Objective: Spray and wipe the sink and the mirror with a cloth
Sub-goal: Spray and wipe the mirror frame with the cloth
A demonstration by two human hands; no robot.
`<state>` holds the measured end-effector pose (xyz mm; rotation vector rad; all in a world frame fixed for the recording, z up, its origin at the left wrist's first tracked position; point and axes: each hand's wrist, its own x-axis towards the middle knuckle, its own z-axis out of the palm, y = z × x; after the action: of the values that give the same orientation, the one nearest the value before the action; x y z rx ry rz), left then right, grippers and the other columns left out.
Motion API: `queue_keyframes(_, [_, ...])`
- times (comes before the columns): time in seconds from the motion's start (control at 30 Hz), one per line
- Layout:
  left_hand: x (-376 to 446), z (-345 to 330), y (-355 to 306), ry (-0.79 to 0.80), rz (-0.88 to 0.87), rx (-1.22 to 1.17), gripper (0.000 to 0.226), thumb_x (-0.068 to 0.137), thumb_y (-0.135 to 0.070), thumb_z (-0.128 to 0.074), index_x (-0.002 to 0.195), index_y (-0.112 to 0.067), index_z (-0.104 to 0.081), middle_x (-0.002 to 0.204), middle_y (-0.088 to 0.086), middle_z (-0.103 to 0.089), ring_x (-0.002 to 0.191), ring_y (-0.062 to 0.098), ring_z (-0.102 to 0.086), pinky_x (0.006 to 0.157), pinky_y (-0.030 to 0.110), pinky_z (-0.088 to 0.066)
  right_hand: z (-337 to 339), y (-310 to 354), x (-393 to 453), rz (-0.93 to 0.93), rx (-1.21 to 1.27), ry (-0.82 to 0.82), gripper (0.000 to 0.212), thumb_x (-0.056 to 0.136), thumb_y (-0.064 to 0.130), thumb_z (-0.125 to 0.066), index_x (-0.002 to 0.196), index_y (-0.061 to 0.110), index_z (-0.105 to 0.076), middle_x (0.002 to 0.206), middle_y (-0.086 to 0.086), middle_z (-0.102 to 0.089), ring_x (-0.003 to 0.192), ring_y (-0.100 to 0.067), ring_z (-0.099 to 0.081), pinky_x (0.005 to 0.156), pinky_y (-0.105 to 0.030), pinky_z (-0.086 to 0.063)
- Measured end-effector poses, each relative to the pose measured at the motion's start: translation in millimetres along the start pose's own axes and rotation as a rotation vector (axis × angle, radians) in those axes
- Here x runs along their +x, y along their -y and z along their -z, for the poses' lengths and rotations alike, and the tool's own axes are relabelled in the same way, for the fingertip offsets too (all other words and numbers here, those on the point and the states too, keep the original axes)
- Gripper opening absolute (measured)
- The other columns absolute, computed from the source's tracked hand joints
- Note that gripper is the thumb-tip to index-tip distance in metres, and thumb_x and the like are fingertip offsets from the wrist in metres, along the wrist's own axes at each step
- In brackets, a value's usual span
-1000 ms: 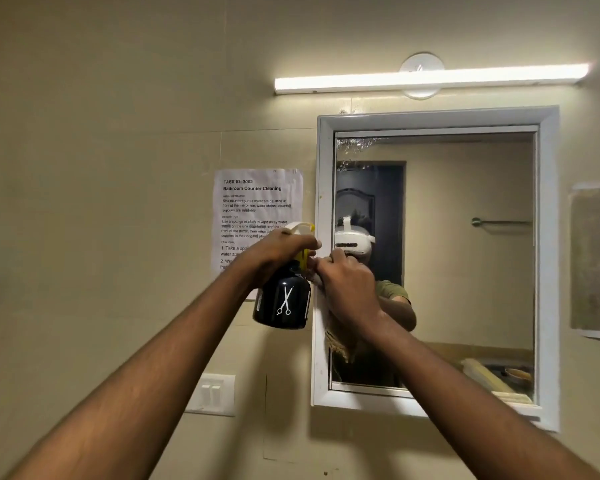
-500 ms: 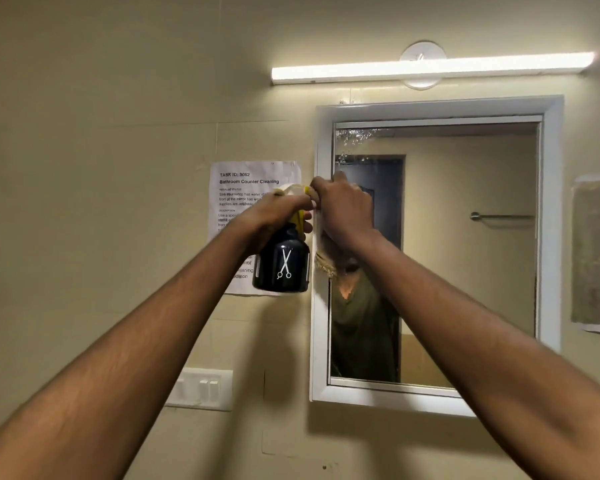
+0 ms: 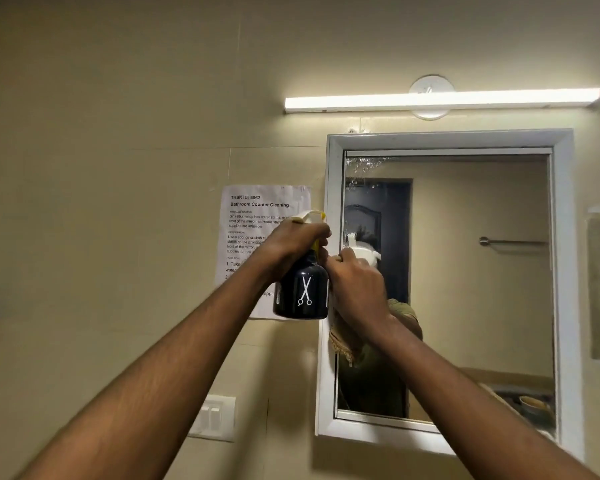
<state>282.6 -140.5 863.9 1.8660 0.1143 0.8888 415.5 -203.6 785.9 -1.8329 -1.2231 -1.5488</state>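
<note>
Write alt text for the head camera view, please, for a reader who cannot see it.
A person's right hand presses a cloth against the left edge of a white-framed wall mirror, while the left hand grips a black spray bottle beside it.

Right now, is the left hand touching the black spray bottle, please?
Touching. The head view shows the left hand wrapped round the neck of the spray bottle, just under its white and yellow trigger head, holding it up beside the mirror.
</note>
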Motion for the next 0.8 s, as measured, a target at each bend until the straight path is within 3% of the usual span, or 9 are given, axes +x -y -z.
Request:
queue_keyframes(0.23, [0.9,9.0,-2.4,-0.007,-0.018,0.040,0.011,0.088,-0.019,-0.057,0.092,-0.009,-0.058,0.089,0.010,-0.064,0.079,0.023,-0.061,0.074,0.035,-0.050,5.2,-4.0,12.3,0.004,0.030,0.027,0.018,0.089,0.031,-0.066,0.099,0.016,-0.062,0.092,-0.010,-0.062,0.070,-0.024,-0.062,0.060,-0.033,-0.050])
queue_keyframes(0.33, [6.2,16.8,-8.8,-0.021,-0.037,0.034,0.006,0.087,-0.015,-0.055,0.087,-0.009,-0.058,0.084,0.011,-0.062,0.073,0.023,-0.059,0.074,0.037,-0.046,19.2,-11.0,56.5,-0.017,0.047,0.020,0.021,0.094,0.035,-0.055,0.106,0.018,-0.060,0.102,-0.009,-0.058,0.083,-0.025,-0.060,0.070,-0.035,-0.047])
queue_keyframes(0.47, [12.2,24.3,-17.0,-0.022,-0.050,0.033,0.002,0.089,-0.015,-0.056,0.089,-0.014,-0.054,0.088,0.010,-0.058,0.079,0.024,-0.060,0.077,0.039,-0.046,36.9,-13.9,120.0,-0.085,0.030,-0.003,0.021,0.096,0.029,-0.053,0.112,0.017,-0.058,0.111,-0.012,-0.056,0.095,-0.030,-0.059,0.076,-0.038,-0.046])
queue_keyframes(0.67, [16.1,29.0,-28.5,-0.011,-0.062,0.037,0.010,0.090,-0.018,-0.055,0.095,-0.010,-0.055,0.091,0.009,-0.060,0.082,0.024,-0.062,0.081,0.040,-0.049,18.8,-8.1,62.5,-0.072,0.085,-0.028,0.020,0.095,0.033,-0.056,0.107,0.017,-0.061,0.102,-0.010,-0.057,0.081,-0.025,-0.059,0.070,-0.036,-0.048])
queue_keyframes(0.8, [16.6,20.3,-38.3,0.007,-0.049,0.052,0.018,0.089,-0.019,-0.055,0.102,-0.006,-0.055,0.092,0.010,-0.060,0.083,0.023,-0.061,0.075,0.036,-0.051,9.3,-8.0,51.0,-0.077,0.072,-0.043,0.016,0.093,0.031,-0.060,0.102,0.017,-0.063,0.096,-0.010,-0.060,0.075,-0.024,-0.060,0.063,-0.032,-0.050])
